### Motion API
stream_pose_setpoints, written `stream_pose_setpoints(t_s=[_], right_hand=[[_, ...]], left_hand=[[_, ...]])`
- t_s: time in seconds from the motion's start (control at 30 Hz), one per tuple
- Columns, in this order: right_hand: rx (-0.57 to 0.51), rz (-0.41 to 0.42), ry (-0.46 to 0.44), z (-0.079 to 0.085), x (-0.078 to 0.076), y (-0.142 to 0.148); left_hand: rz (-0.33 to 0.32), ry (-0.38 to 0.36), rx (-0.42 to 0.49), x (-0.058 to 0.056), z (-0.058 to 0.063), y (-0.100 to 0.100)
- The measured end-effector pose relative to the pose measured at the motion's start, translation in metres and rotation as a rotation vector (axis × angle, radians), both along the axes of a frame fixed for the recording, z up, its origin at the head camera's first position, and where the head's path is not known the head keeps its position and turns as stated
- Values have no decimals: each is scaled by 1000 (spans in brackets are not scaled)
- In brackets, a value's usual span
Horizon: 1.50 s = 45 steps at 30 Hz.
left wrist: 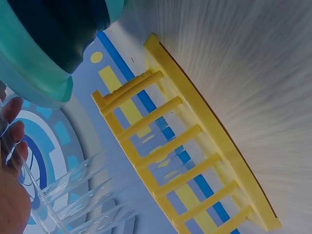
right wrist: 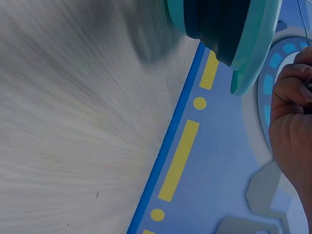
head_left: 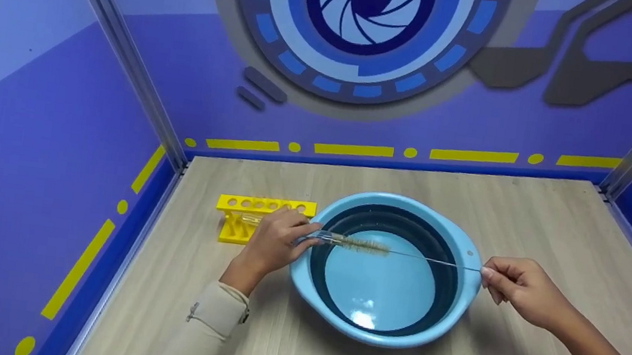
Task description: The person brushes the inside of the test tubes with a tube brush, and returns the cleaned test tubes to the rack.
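My left hand [head_left: 277,240] grips a clear glass test tube [left wrist: 35,183] over the left rim of a blue basin [head_left: 375,337], the tube's mouth toward the right. At that mouth are the tan bristles of a test tube brush [head_left: 366,246], most of them outside the glass. Its thin wire handle runs right across the basin to my right hand [head_left: 525,289], where thumb and fingers pinch the end beside the right rim. In the right wrist view the fingers of that hand [right wrist: 292,109] are curled.
Left of the basin, partly behind my left hand, stands a yellow test tube rack [head_left: 267,203]. Several clear tubes [left wrist: 80,183] stand in it. Printed panels [head_left: 142,72] enclose the wooden table [head_left: 170,280] at the back and sides.
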State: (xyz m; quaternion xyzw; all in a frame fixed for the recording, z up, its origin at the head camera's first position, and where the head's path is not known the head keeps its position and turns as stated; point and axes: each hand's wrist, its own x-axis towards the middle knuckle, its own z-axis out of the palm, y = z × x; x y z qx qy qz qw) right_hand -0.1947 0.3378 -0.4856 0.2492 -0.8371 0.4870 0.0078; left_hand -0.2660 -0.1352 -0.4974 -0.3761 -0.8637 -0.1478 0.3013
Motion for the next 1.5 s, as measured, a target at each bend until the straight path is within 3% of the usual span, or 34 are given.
stream_pose_setpoints(t_s=[0.33,0.53,0.67,0.8,1.07,1.27,1.5], right_hand=[[15,-124,53,-8,9,-1],[24,-171,81,-6,12,-7],[73,-160,136,-5,13,-17],[91,-159,265,-3,13,-29],[137,-124,662,-3,5,-41],[213,-101,784,-9,4,-51],[253,-50,815,-11,0,-72]], left_hand=[[13,-30,-18,6,-4,11],[-25,-77,18,8,0,20],[-50,-109,8,10,3,29],[-40,-145,2,13,7,35],[-55,-200,0,14,9,42],[-55,-245,-15,15,6,46],[-55,-261,-22,18,5,51]])
